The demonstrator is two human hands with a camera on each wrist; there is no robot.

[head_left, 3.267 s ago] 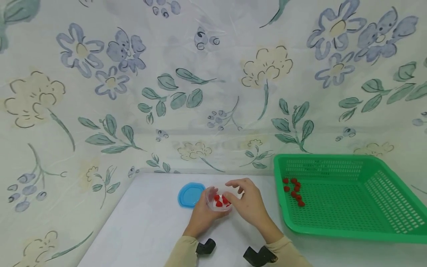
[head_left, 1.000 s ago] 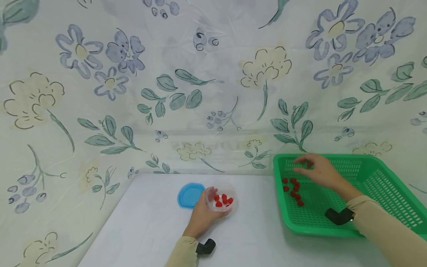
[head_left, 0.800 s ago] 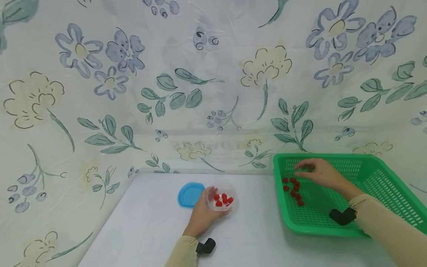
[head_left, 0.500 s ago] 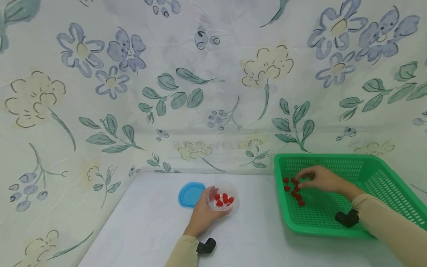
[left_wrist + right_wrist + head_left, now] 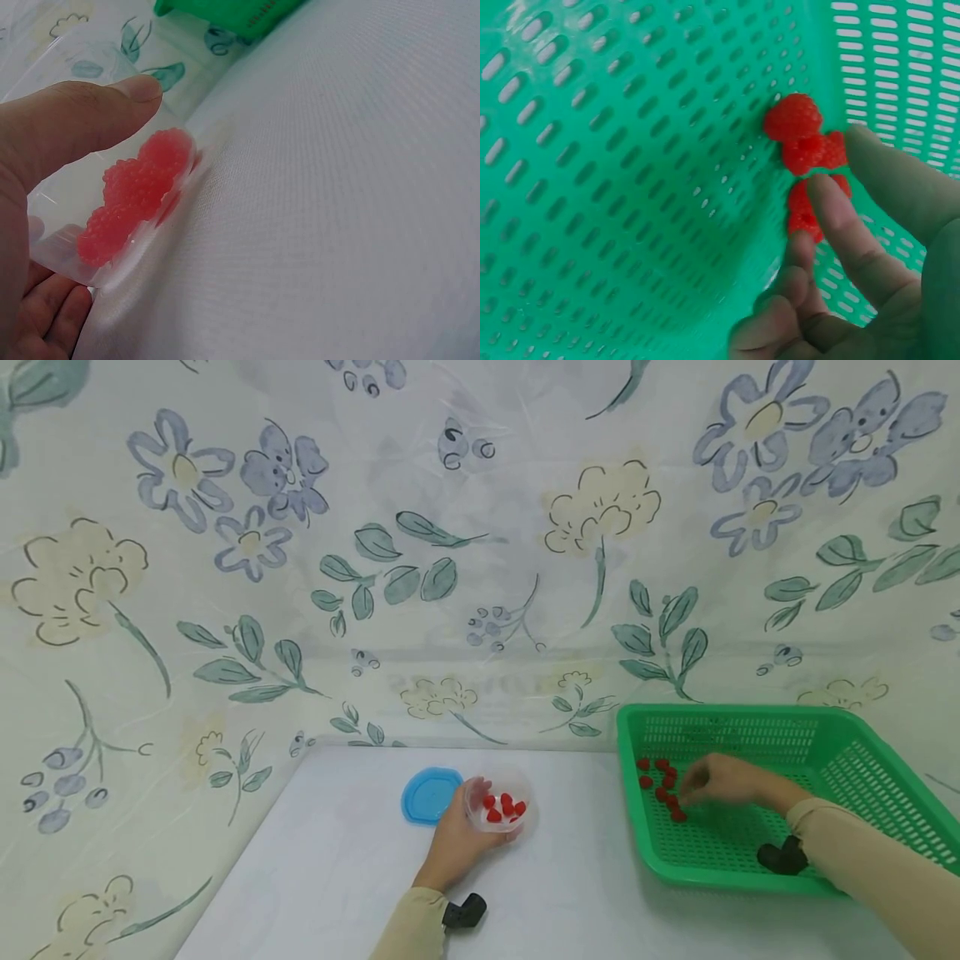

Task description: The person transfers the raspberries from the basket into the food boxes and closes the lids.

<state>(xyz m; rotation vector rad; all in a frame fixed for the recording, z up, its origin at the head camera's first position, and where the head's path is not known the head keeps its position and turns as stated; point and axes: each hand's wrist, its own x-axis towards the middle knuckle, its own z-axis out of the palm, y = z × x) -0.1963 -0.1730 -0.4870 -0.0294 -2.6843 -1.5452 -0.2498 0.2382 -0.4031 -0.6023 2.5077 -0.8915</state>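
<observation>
My left hand [image 5: 457, 843] grips a clear plastic tub [image 5: 67, 180], its thumb over the near side and fingers round the other. Several red raspberries [image 5: 135, 195] lie in the bottom of the tub. Over at the green basket [image 5: 750, 881], my right hand [image 5: 720, 781] reaches down inside, at a group of loose raspberries [image 5: 662, 794] by the left wall. In the right wrist view, thumb and index finger are spread apart beside raspberries [image 5: 791, 118]; whether they touch the fruit I cannot tell. Nothing is seen pinched between them.
A blue lid [image 5: 429, 796] lies on the white table [image 5: 330, 852], just left of the tub. The basket, with slotted walls and raised rim, takes up the table's right side. Behind stands a flower-patterned cloth [image 5: 525, 610].
My right hand has gone from over the tub to the basket, then lowered toward the raspberries there. My left hand and the tub have stayed in place.
</observation>
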